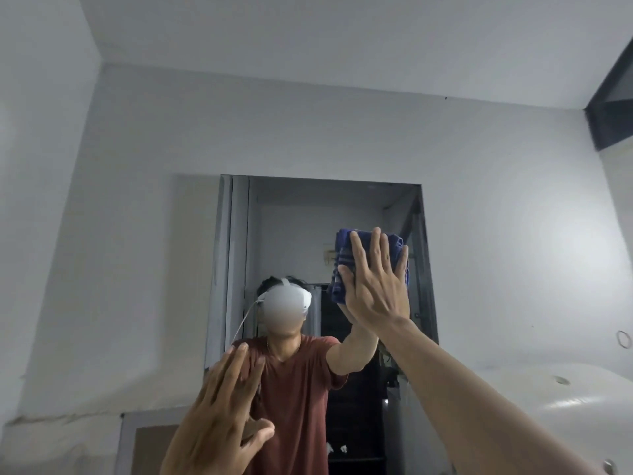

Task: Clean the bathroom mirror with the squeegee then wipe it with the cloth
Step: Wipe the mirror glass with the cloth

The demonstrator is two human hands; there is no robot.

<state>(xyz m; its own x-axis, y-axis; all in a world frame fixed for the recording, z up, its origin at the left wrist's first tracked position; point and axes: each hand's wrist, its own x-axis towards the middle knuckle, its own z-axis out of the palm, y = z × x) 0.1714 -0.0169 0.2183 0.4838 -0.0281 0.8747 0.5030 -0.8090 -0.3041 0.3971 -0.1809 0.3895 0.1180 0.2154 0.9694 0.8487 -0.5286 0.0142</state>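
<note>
The bathroom mirror (284, 214) hangs on the white wall ahead, a tall rectangle that reflects a person in a red shirt and a headset. My right hand (376, 282) is raised to the mirror's upper right part, fingers straight and spread, and presses a folded blue cloth (342, 255) flat against the glass. My left hand (226, 406) lies with straight fingers against the mirror's lower left part and holds nothing. No squeegee is in view.
White walls surround the mirror, with the ceiling above. A rounded white fixture (565, 406) sits at the lower right, close under my right forearm. A dark window frame (613, 108) shows at the top right corner.
</note>
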